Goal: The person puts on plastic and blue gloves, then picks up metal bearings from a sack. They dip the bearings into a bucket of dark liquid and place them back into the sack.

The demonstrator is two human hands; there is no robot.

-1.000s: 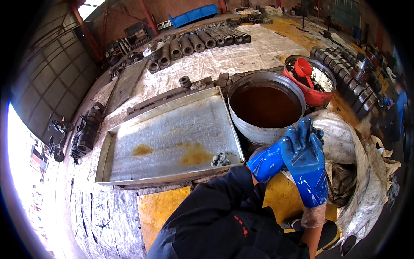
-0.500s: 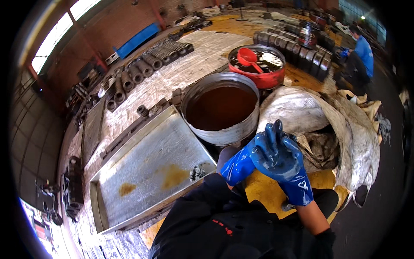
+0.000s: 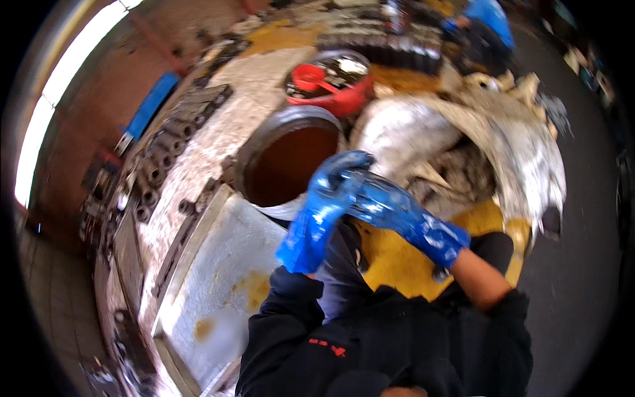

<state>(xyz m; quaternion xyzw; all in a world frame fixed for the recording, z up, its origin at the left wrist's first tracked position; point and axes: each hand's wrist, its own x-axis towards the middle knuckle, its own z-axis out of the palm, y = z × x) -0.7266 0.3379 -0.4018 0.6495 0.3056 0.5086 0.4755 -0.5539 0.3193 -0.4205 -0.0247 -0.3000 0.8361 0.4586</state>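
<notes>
While the black sleeves [image 3: 297,331] fill the bottom of the view, both hands are up together at chest height. The left hand [image 3: 321,215] rises with its fingers pointing up. The right hand [image 3: 397,212] comes across, and its fingers close over the left fingertips. Whether anything small is pinched between them, I cannot tell; a dark blur sits right at the join. It looks like the right hand is working at the left glove [image 3: 305,241]. If so, the way to do it well is to grip the glove material at the fingertips rather than the fingers inside. It also helps to pull along the line of the hand and keep the wrist straight so the cuff doesn't bunch. These gloves look wet, so a firm pinch beats a quick tug. The glove is bright blue, glossy and slick, streaked pale where light catches it, and its cuff ends just above the sleeve. Below the hands is a yellow floor patch [image 3: 397,258]. To the left lies a shallow metal tray [image 3: 225,278] with rusty stains. Just beyond the hands stands a drum [image 3: 288,162] of brown liquid, beside a crumpled pale sack [image 3: 522,152]. Further off are a red bucket [image 3: 331,92] and a row of dark metal parts [image 3: 159,165]. At the far edge is a person in blue [image 3: 486,20].
</notes>
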